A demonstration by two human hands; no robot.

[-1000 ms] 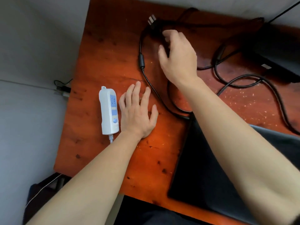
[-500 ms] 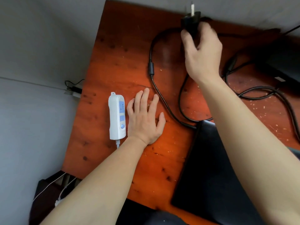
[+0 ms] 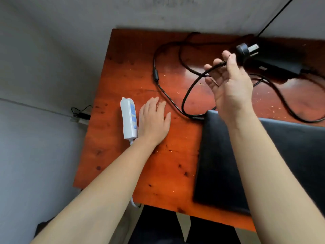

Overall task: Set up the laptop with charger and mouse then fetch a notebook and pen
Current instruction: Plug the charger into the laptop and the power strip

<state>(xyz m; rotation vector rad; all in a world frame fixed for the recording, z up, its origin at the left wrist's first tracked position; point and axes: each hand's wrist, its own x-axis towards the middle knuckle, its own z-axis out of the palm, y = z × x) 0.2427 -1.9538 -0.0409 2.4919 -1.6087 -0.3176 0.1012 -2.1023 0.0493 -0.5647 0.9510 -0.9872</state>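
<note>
A closed black laptop [image 3: 246,164] lies on the red-brown wooden table [image 3: 123,67] at the right. My right hand [image 3: 228,83] is raised above the table and grips the black charger cable just behind its plug [image 3: 246,49], whose metal pins point right. The charger cable [image 3: 156,74] loops over the table down to the laptop's back left corner. The black charger brick [image 3: 281,66] lies at the back right. My left hand [image 3: 153,122] rests flat on the table, fingers apart, touching the right side of a white power strip [image 3: 128,118] with blue sockets.
Grey walls close in behind and to the left of the table. A wall socket with a small black plug and wire [image 3: 81,115] sits low on the left wall. The strip's white cord [image 3: 133,202] drops off the table's front edge. Dark trousers [image 3: 158,226] show below.
My right hand has lifted the charger plug off the back of the table and carried it up and to the right, turning its pins rightward. My left hand has stayed beside the power strip.
</note>
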